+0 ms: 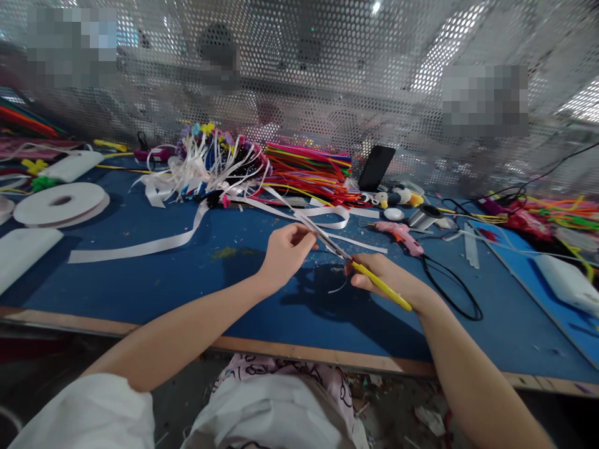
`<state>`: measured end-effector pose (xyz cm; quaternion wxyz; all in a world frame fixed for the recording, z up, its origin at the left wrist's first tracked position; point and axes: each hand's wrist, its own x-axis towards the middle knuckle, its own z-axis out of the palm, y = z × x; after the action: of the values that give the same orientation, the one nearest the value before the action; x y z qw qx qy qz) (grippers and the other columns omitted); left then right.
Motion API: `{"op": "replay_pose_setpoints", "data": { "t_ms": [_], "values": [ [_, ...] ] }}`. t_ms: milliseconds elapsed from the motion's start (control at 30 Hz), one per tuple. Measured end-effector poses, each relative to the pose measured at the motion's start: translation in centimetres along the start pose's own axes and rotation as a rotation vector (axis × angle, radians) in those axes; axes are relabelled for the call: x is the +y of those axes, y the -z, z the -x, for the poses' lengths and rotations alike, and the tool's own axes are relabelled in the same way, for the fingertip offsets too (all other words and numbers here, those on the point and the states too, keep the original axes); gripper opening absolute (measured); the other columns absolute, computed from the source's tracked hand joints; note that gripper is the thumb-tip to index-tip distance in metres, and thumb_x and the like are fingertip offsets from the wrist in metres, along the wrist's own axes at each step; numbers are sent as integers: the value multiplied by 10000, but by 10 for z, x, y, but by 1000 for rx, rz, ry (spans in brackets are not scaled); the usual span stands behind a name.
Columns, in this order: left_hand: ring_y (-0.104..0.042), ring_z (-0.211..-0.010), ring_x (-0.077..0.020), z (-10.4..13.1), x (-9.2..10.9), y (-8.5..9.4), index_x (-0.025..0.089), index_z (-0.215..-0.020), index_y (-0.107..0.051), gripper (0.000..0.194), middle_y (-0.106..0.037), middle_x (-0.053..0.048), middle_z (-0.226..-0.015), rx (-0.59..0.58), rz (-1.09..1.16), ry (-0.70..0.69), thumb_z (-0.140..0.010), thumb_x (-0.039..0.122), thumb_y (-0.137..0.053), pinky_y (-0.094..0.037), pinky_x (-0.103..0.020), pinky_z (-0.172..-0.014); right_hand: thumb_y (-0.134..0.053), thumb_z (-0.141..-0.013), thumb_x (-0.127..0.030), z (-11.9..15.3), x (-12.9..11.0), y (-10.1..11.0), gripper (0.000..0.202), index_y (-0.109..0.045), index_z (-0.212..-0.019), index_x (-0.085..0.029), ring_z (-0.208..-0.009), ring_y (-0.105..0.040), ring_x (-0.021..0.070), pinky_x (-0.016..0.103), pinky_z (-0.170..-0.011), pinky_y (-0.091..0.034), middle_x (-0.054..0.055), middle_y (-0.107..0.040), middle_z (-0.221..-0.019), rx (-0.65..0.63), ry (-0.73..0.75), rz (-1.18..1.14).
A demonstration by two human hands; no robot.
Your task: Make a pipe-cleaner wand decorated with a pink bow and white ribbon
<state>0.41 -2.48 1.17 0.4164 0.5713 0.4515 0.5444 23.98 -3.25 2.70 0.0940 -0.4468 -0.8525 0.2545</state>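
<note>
My right hand is closed round the yellow-handled scissors, whose metal blades point up and left toward my left hand. My left hand is pinched, with its thumb and fingertips together beside the blades; what it holds is too small to make out. White ribbon curls on the blue table just beyond the blades. A thin, pale strand lies on the table between my hands.
A bundle of white ribbons, red pipe cleaners and a black phone line the back. A pink glue gun with a looped black cord lies right. A white ribbon spool is at left.
</note>
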Motion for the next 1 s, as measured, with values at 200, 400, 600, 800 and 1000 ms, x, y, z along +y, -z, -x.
{"op": "replay_pose_setpoints", "data": {
  "t_ms": [200,400,600,800,1000],
  "values": [
    [-557,-554,-113,1,1,-1,159,-769,-660,171,-687,-24,-665,-26,-17,-11,-841,309,-622,-407,-235,-506,-242,-703,-959,-1,0,-1,881,-614,-827,-171,-666,-588,233,319,-590,-412,101,-655,-748,10,-2,-17],
    [-546,-544,-110,1,0,0,160,-775,-660,151,-686,-23,-664,-32,6,8,-833,292,-617,-398,-235,-499,-263,-673,-975,-2,3,-1,861,-573,-748,-176,-590,-530,200,294,-537,-356,68,-595,-645,9,-36,-11],
    [-542,-528,-104,-1,-3,1,163,-808,-663,198,-694,-28,-698,29,29,18,-847,353,-621,-393,-242,-505,-259,-695,-967,-2,7,-3,863,-574,-758,-166,-609,-511,192,288,-546,-344,65,-580,-661,25,-42,10],
    [-530,-518,-103,-2,-1,2,168,-773,-663,184,-699,-31,-676,38,-9,5,-842,335,-629,-366,-234,-478,-241,-713,-958,-1,5,-1,877,-596,-812,-163,-618,-551,210,304,-561,-373,86,-622,-699,3,-28,28],
    [-520,-494,-102,0,1,1,165,-755,-661,191,-697,-36,-655,-16,-16,-6,-836,337,-647,-375,-236,-473,-225,-734,-943,-1,1,1,853,-595,-852,-183,-664,-578,232,321,-588,-404,97,-646,-751,-5,10,22]
  ]
}}
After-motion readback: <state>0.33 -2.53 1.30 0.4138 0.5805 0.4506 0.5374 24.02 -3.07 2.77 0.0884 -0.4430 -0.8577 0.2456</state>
